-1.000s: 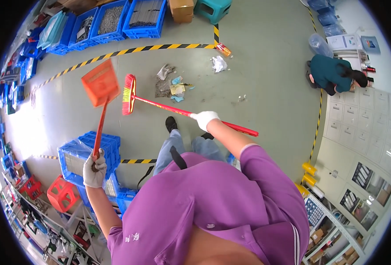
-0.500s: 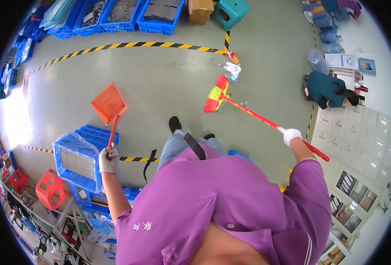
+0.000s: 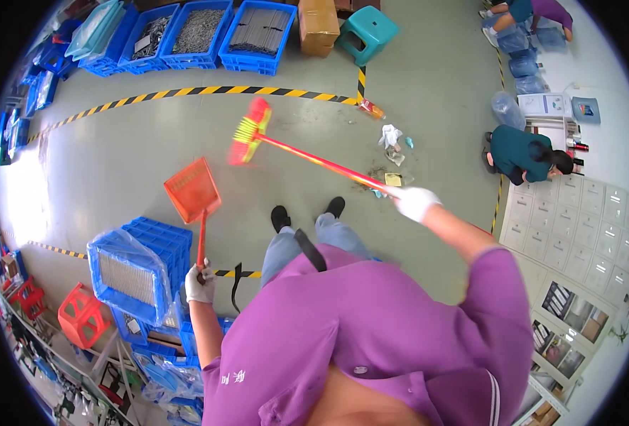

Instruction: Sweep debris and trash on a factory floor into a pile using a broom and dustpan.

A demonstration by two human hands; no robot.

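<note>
Right hand (image 3: 415, 204), white-gloved, closed around the red shaft of the broom (image 3: 321, 162); elbow out to the side, forearm angled forward and inward. Left hand (image 3: 201, 285), also gloved, closed near the end of the dustpan's handle, forearm pointing nearly straight ahead. Broom head, motion-blurred, lies forward and left of the right grip; a short length of shaft passes behind that hand. Orange dustpan (image 3: 193, 190) sits ahead of the left grip, near the broom head but apart; floor contact of either cannot be told. Litter: white crumpled paper (image 3: 390, 135) and a yellow scrap (image 3: 393, 179), both beyond the right hand. Writing: small white characters on the purple shirt (image 3: 371, 305); print on the orange-red wrapper (image 3: 372, 108) too small to read. Farther out: striped tape (image 3: 215, 91), blue crates (image 3: 250, 64), teal stool (image 3: 370, 34).
</note>
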